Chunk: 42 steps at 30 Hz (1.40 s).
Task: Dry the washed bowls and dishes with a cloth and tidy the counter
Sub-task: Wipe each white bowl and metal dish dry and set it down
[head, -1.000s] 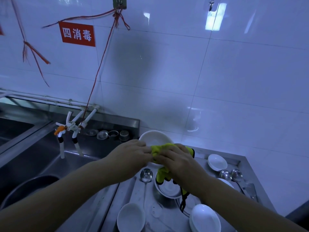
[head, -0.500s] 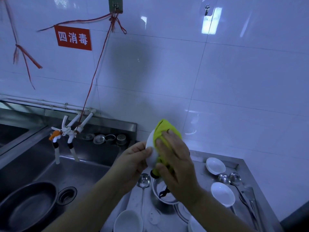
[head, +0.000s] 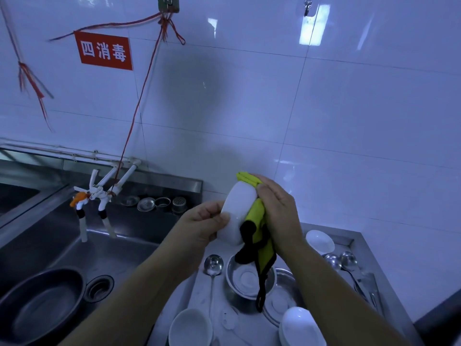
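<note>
I hold a white bowl tilted on its side above the steel counter. My left hand grips the bowl's outer wall, thumb on its base side. My right hand presses a yellow-green cloth with black trim into the bowl's mouth; the cloth's black loop dangles below. The inside of the bowl is hidden by the cloth and hand.
Below lie several white bowls and a small dish, a steel bowl with a white dish inside, and ladles. The sink at left holds a dark basin. Taps jut from the tiled wall.
The bowl has been lifted off the counter and tipped on its side. My right hand with the cloth moved from the bowl's top to its mouth on the right.
</note>
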### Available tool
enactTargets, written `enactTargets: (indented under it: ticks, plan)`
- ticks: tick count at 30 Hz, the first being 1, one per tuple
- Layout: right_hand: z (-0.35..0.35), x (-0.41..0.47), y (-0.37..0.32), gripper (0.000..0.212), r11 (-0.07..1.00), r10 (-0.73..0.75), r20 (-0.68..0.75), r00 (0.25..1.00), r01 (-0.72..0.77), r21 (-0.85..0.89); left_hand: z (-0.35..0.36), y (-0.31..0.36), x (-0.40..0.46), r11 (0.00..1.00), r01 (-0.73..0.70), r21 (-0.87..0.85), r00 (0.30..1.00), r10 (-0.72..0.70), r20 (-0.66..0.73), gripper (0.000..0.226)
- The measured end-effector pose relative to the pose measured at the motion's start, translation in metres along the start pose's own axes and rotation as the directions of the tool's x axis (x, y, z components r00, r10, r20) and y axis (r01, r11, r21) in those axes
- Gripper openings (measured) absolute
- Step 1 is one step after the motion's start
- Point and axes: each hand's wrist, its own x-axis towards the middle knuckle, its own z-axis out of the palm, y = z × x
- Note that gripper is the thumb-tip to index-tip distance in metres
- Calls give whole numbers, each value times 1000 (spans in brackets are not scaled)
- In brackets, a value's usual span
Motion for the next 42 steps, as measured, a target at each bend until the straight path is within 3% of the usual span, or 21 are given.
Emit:
enactTargets:
  ticks: [2,4,7,10,12,14,19,24,27,31,37,40,42]
  plan:
    - [0,-4,6,34,992,104,-29,994,-102,79,-4,1,0,999,-4,-50,1000,3,-18,20]
    - [4,-13,15,27,996,93,-71,993,-94,-4,-7,1,0,989,-4,-145,999,-3,-47,24]
    - [14,-23,21,39,950,-164,-102,981,129,-283,-11,-2,2,969,-1,-246,995,-24,-97,29]
    - [22,-28,22,35,760,-478,20,878,425,-493,-10,-5,5,946,1,-324,992,-41,-118,27]
    - [25,-33,28,31,630,-601,127,789,566,-532,-10,-4,7,924,-5,-383,992,-45,-120,28]
    - [25,-39,34,30,579,-658,159,736,630,-517,-13,-2,7,913,-27,-408,991,-28,-127,29]
    - [3,-40,39,27,573,-666,196,720,661,-484,-22,3,6,918,-39,-395,990,-18,-141,30]
    - [2,-22,27,30,576,-639,121,759,577,-578,-19,3,6,944,31,-330,996,-58,-73,36]
    - [11,-27,24,30,614,-633,103,768,578,-537,-17,6,7,951,7,-308,994,-40,-101,33]
    - [9,-33,19,30,648,-606,167,778,604,-464,-16,12,5,961,-32,-275,988,-10,-152,27]
    - [28,-14,-7,44,627,-498,214,841,519,-581,7,12,2,968,17,-249,991,-50,-127,24]
    - [33,-18,2,43,554,-564,250,787,585,-593,13,16,2,951,44,-307,985,-92,-145,15]
    - [31,-26,13,36,461,-654,263,709,649,-605,15,21,4,924,27,-381,982,-96,-163,12]
